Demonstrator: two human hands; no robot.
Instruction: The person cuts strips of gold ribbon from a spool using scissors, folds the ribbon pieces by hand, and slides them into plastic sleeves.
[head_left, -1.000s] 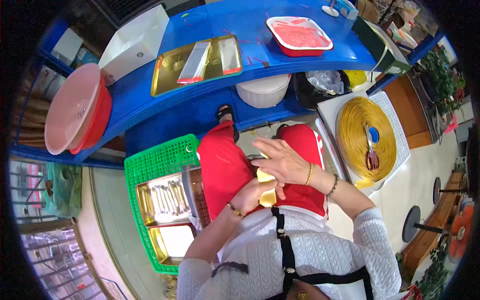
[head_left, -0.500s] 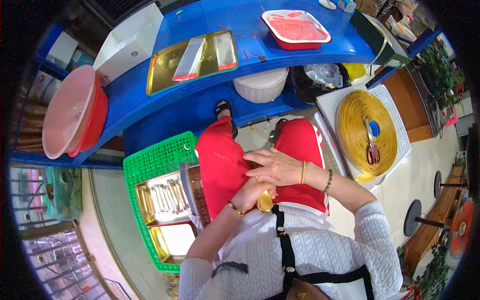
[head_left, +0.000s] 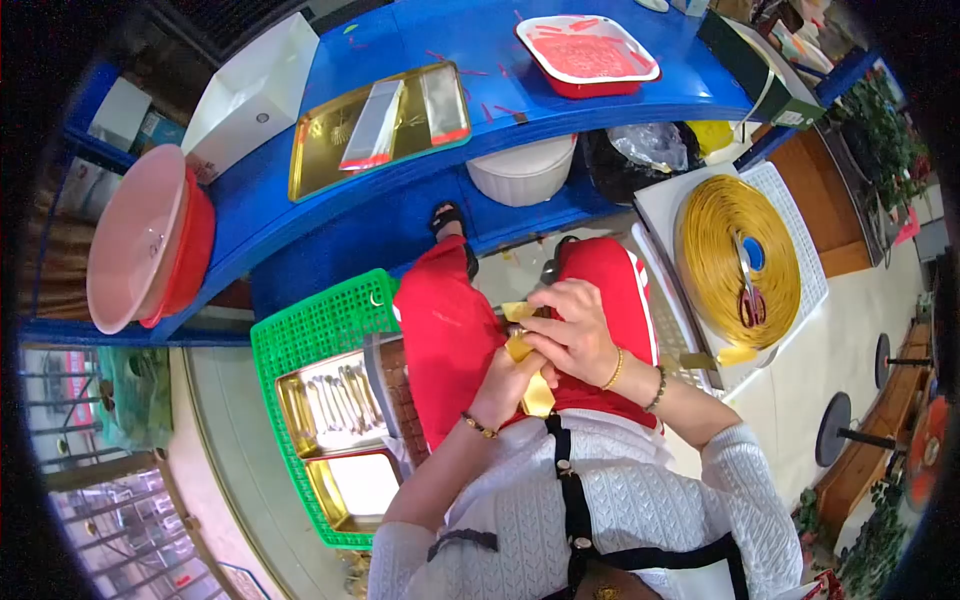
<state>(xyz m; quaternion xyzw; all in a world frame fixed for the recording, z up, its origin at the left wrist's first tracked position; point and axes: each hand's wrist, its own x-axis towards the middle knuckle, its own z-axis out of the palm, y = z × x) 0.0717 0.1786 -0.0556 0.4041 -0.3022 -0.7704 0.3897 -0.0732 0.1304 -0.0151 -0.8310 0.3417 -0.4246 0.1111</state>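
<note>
Above the lap, my left hand (head_left: 505, 388) is closed round a shiny gold ribbon (head_left: 538, 398), whose end sticks out below the fingers. My right hand (head_left: 580, 335) bends its fingers over the same ribbon just above the left, with another piece of gold showing at its fingertips. Something small and dark shows between the hands, mostly covered by fingers. To the right lies a big coil of gold ribbon (head_left: 700, 270), with red-handled scissors (head_left: 751, 305) resting on it.
A green basket (head_left: 285, 400) with metal trays stands at the left. On the blue bench (head_left: 400, 30) are a gold tray (head_left: 320, 150), a red-and-white basin (head_left: 590, 88) and a white box (head_left: 250, 95). Pink and red basins (head_left: 130, 240) sit at its left end.
My right hand has lifted off the left and curled its fingers, uncovering more gold ribbon between the hands. A cut ribbon end beside the coil has come into sight.
</note>
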